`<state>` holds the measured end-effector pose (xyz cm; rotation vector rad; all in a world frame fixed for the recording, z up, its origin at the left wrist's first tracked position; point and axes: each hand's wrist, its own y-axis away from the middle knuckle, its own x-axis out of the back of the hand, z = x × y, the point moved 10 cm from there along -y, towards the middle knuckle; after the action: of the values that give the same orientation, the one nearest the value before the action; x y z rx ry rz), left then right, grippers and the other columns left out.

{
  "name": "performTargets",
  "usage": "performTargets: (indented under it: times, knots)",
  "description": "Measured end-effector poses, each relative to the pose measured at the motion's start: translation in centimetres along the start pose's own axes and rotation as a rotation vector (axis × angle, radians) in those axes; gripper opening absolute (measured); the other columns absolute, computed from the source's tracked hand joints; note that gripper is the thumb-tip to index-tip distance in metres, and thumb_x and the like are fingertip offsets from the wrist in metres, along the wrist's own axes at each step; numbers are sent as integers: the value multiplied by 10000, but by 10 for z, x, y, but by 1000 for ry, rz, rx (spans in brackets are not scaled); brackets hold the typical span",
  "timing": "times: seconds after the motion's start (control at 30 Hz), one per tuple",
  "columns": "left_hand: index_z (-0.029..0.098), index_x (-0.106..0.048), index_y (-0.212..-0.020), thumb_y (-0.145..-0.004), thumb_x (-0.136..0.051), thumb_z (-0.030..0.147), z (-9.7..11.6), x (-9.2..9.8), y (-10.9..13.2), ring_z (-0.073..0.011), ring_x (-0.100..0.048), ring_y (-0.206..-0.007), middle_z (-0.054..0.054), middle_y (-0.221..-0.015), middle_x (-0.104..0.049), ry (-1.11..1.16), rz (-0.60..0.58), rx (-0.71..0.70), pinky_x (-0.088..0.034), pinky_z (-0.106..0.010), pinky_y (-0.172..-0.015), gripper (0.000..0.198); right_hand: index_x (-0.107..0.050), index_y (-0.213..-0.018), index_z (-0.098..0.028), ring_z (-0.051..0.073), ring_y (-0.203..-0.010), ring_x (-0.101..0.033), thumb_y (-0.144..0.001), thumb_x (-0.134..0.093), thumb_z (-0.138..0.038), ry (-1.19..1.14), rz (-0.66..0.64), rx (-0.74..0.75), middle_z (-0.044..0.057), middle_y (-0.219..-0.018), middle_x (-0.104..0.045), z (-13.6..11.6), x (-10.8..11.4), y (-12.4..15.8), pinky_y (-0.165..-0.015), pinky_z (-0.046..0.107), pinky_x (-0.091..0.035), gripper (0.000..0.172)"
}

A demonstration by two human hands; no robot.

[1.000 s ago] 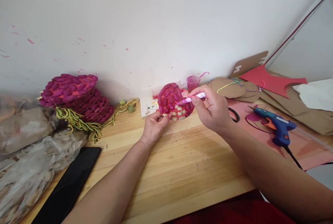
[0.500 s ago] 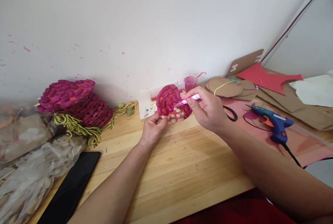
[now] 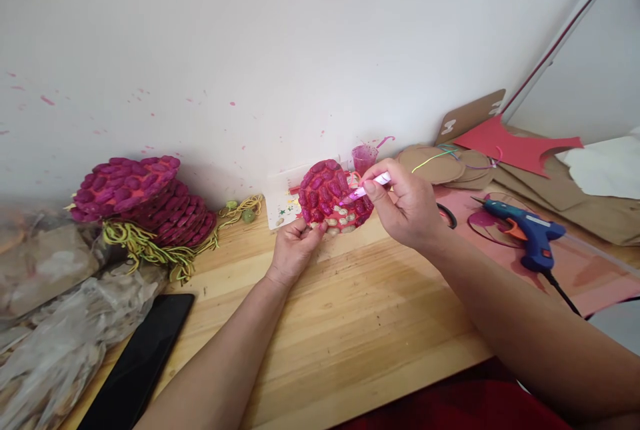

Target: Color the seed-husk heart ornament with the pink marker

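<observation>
A round disc [image 3: 323,191] covered in peanut-like pieces is tilted up above the table; most pieces are wet magenta, and several near its lower right edge are pale tan. My left hand [image 3: 295,247] pinches its lower left rim between thumb and fingers. In my right hand [image 3: 406,203] is a white-handled brush [image 3: 375,184], its magenta-stained tip at the pieces beside the pale ones. Just behind the disc stands a clear cup [image 3: 364,158] stained magenta, with a pink stick in it.
Finished-looking magenta discs [image 3: 125,183] are stacked at left over yellow-green cords [image 3: 145,243]. Plastic bags [image 3: 65,330] and a black phone-like slab [image 3: 140,357] lie nearer. At right are a blue glue gun [image 3: 537,237], scissors handles [image 3: 447,216], cardboard circles [image 3: 430,165] and red paper [image 3: 520,145].
My right hand has shifted slightly right and down, and the brush tip sits a little farther right on the disc. My left hand keeps its hold.
</observation>
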<state>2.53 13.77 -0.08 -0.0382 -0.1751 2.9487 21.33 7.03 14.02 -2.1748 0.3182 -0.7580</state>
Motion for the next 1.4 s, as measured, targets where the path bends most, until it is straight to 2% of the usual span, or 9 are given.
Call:
performTargets:
  times: [0.17,0.4,0.5,0.67,0.8,0.97,1.07,1.23,1.4]
  knots:
    - [148,-728,-737,-696,-826,506,3,0,0,-97,-373,-580,19,-613,-551,7,3,-14,-277,-235,-557,373,-611,-938,-216,151,-682,-607,-997,-539,-318,-51,22,-9,15,-799,-690,1,2,0,-649,284,-466,138]
    - [145,-682,-675,-696,-814,551,-2,3,0,-71,-221,-534,64,-529,-378,-19,22,16,-168,-242,-527,428,-600,-924,-223,152,-680,-602,-1000,-534,-311,-28,31,-8,24,-816,-699,1,5,0,-655,289,-474,134]
    - [148,-690,-684,-689,-824,543,0,3,0,-74,-231,-544,64,-533,-363,-21,22,-7,-181,-239,-535,417,-600,-943,-222,140,-669,-591,-1001,-535,-294,-71,45,13,16,-835,-701,-3,7,0,-653,285,-472,113]
    - [156,-706,-714,-690,-829,536,5,0,0,-82,-281,-554,47,-563,-445,-7,-4,-22,-226,-236,-537,399,-582,-914,-223,134,-647,-576,-1000,-529,-284,-87,14,31,7,-817,-693,-6,5,-1,-642,284,-463,119]
    - [161,-650,-640,-682,-829,551,6,-2,1,-71,-233,-520,67,-514,-360,1,-10,-3,-196,-238,-513,431,-596,-934,-221,140,-667,-583,-1001,-534,-305,-82,56,8,10,-816,-690,-4,9,0,-646,286,-456,123]
    - [165,-570,-590,-674,-832,560,6,-1,2,-63,-209,-512,75,-513,-331,-2,-8,6,-162,-242,-505,482,-596,-937,-216,132,-663,-589,-996,-537,-276,-79,2,34,1,-805,-683,-5,2,1,-639,271,-447,103]
    - [166,-544,-577,-681,-827,562,3,0,2,-62,-204,-511,77,-508,-322,-6,-5,17,-143,-242,-505,498,-595,-925,-213,133,-658,-593,-992,-545,-280,-42,18,35,-2,-772,-669,-4,4,1,-642,269,-446,107]
    - [152,-667,-676,-687,-826,555,2,0,2,-72,-265,-531,53,-546,-439,-18,-10,8,-191,-234,-520,433,-611,-939,-209,128,-664,-600,-992,-547,-273,-86,15,44,-5,-774,-677,-6,3,1,-645,265,-447,104]
    - [162,-594,-575,-707,-822,522,-1,0,1,-100,-387,-585,15,-582,-500,-30,-20,-3,-266,-235,-551,446,-613,-938,-211,134,-714,-628,-989,-546,-253,-102,-82,85,5,-840,-705,-10,-12,3,-683,273,-460,95]
